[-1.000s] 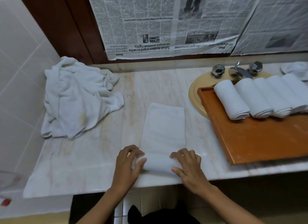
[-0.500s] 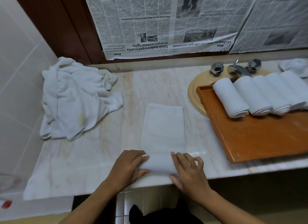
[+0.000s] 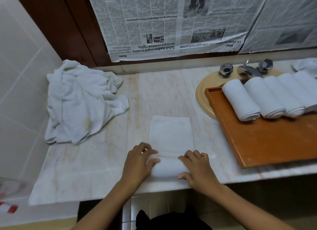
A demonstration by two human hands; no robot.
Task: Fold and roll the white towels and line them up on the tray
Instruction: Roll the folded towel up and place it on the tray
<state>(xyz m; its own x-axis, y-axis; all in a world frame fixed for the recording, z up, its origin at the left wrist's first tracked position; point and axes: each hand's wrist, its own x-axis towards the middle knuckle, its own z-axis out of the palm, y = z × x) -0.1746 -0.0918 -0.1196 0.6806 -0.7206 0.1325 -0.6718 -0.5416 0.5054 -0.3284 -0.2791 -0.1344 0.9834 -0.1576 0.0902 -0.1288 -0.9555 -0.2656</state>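
A folded white towel (image 3: 170,133) lies on the marble counter (image 3: 96,161), its near end rolled into a thick roll (image 3: 167,168) at the front edge. My left hand (image 3: 139,163) grips the roll's left end, fingers curled over it. My right hand (image 3: 197,168) grips the right end, thumb under and fingers over. An orange wooden tray (image 3: 267,144) rests at the right, partly over the sink, with several rolled white towels (image 3: 240,99) lined up along its far side.
A crumpled heap of white towels (image 3: 80,101) sits at the back left by the tiled wall. A yellow sink (image 3: 204,96) with chrome taps (image 3: 247,68) lies behind the tray. Newspaper covers the wall behind. Another white cloth (image 3: 307,65) is at the far right.
Both hands have rolled the towel's near end farther away from me. The roll is thicker and the flat part shorter; fingers went from flat to curled over it.
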